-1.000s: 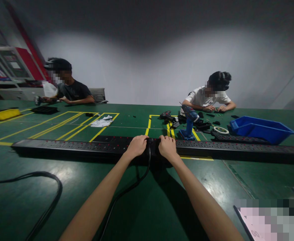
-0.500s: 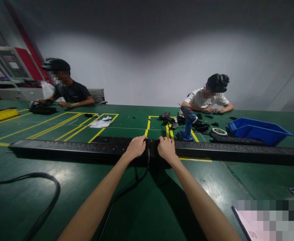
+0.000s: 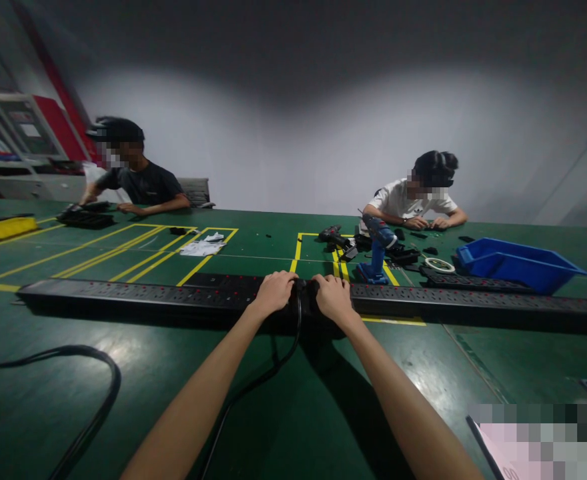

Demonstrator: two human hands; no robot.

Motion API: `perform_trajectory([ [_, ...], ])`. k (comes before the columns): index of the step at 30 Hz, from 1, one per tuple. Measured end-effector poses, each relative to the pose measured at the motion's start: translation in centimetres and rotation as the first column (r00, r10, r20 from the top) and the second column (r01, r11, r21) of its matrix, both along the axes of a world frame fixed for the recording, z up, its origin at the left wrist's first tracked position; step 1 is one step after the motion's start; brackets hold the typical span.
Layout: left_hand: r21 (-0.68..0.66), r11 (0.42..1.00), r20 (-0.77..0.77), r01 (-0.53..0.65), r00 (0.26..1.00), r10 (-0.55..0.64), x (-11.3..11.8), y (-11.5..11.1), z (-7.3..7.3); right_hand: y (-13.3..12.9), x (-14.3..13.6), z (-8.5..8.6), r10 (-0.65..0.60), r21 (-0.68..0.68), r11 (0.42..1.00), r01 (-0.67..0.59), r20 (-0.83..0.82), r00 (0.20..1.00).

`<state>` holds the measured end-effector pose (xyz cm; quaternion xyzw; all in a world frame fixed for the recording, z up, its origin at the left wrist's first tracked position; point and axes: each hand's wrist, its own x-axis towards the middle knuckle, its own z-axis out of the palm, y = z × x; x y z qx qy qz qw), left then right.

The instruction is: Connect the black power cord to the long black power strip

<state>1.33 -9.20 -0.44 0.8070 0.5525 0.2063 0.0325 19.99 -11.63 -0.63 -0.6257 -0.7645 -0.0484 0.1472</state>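
Atop a long black power strip (image 3: 138,292) on the green table (image 3: 173,363), its cord (image 3: 256,382) apparently already attached, the left hand (image 3: 276,291) and right hand (image 3: 333,295) rest, not yet lifted, fingers bent, grip unclear, a blue cordless drill (image 3: 378,247) standing beyond.

A bare left hand (image 3: 276,292) and a bare right hand (image 3: 332,295) near the middle of the frame, rounded knuckles (image 3: 330,283), narrow uncovered wrists (image 3: 257,313), slim bare forearms (image 3: 203,387) widening toward the bottom edge, fingers (image 3: 290,280) rather too dim for finer details
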Motion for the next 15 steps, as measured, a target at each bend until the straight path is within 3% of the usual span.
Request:
perform_trajectory([
  [7, -0.04, 0.994, -0.143, 0.099, 0.984, -0.104, -0.4, 2.0, 1.2, 0.2, 0.0, 0.0, 0.002, -0.002, 1.0, -0.002, 0.004, 1.0],
  [11, -0.055, 0.986, -0.182, 0.159, 0.969, -0.166, -0.7, 2.6, 1.2, 0.4, -0.1, -0.3, 0.001, 0.022, 1.0, 0.0, -0.008, 1.0],
  [15, -0.054, 0.988, -0.193, 0.146, 0.969, -0.153, -0.6, 2.3, 0.9, 0.3, -0.1, -0.4, 0.005, 0.029, 1.0, -0.004, -0.02, 1.0],
])
